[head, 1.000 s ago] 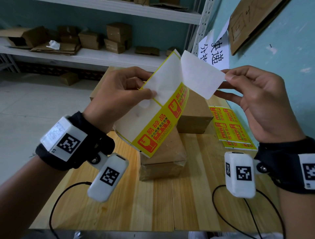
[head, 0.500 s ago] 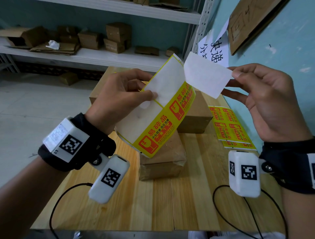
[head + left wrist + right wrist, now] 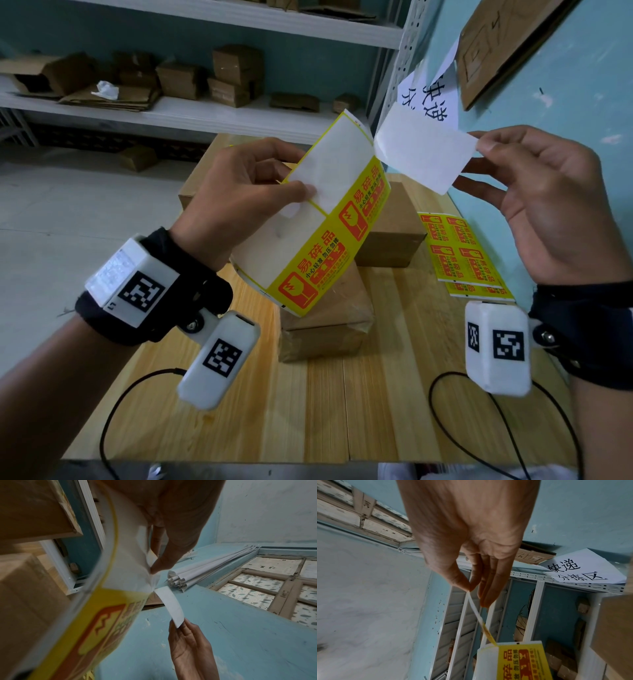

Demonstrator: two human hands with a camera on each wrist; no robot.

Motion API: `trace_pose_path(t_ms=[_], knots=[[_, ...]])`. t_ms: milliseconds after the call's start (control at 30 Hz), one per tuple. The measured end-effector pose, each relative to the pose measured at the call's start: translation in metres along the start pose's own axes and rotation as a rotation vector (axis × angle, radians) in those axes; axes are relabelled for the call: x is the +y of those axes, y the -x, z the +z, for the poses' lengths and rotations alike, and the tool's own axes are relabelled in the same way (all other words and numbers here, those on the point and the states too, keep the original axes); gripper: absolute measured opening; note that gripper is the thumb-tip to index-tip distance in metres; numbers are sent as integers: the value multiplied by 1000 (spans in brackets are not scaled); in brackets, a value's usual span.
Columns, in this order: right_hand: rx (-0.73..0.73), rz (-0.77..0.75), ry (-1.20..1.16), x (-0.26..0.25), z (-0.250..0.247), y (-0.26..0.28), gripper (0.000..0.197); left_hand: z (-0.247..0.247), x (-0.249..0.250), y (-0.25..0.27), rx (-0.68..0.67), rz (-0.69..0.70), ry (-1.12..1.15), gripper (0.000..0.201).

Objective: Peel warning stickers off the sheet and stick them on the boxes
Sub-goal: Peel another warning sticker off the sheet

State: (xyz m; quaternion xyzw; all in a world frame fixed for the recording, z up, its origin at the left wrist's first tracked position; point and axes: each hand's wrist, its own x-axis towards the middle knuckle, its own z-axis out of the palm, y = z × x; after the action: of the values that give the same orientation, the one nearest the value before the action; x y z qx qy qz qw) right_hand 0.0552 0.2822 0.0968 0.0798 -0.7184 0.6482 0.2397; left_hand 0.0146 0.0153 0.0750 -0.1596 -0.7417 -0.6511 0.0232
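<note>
My left hand (image 3: 246, 185) pinches the yellow sticker sheet (image 3: 318, 240) in the air above the table, thumb pressed on the bare white backing where stickers are gone. Two yellow-and-red warning stickers remain along its lower edge. My right hand (image 3: 534, 192) pinches one corner of a sticker (image 3: 423, 150) with its white back toward me; only its far corner still touches the sheet's top right. In the right wrist view that sticker (image 3: 476, 609) shows edge-on between thumb and forefinger. A taped brown box (image 3: 325, 318) lies under the sheet, with another box (image 3: 394, 233) behind it.
More sticker sheets (image 3: 462, 253) lie on the wooden table (image 3: 342, 411) near the blue wall at right. A larger carton (image 3: 198, 181) stands behind my left hand. Black cables (image 3: 507, 421) run over the table's front. White shelves (image 3: 171, 113) with cartons fill the back.
My right hand has drawn the sticker up and to the right, so it has come almost fully off the sheet. The left hand has kept the sheet nearly still.
</note>
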Motion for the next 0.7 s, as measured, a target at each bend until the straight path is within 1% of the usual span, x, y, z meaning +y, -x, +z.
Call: trace_pose_path(t_ms=[100, 233, 367, 433, 500, 567, 633, 700], knots=[[13, 3, -9, 0, -3, 0, 14, 2, -1, 2, -4, 0, -19, 23], [22, -2, -14, -3, -7, 3, 19, 7, 2, 6, -13, 12, 0, 28], [41, -16, -37, -11, -14, 9, 23, 16, 11, 16, -40, 48, 27, 42], [58, -20, -53, -16, -18, 12, 21, 24, 17, 23, -49, 70, 33, 44], [87, -23, -68, -22, -22, 15, 20, 34, 21, 29, -41, 116, 28, 38], [122, -28, -77, -29, -28, 18, 20, 47, 23, 35, -53, 160, 6, 26], [153, -37, -84, -36, -33, 20, 22, 61, 25, 41, -93, 191, -47, 13], [176, -43, -91, -42, -37, 23, 25, 76, 26, 48, -122, 208, -90, 15]])
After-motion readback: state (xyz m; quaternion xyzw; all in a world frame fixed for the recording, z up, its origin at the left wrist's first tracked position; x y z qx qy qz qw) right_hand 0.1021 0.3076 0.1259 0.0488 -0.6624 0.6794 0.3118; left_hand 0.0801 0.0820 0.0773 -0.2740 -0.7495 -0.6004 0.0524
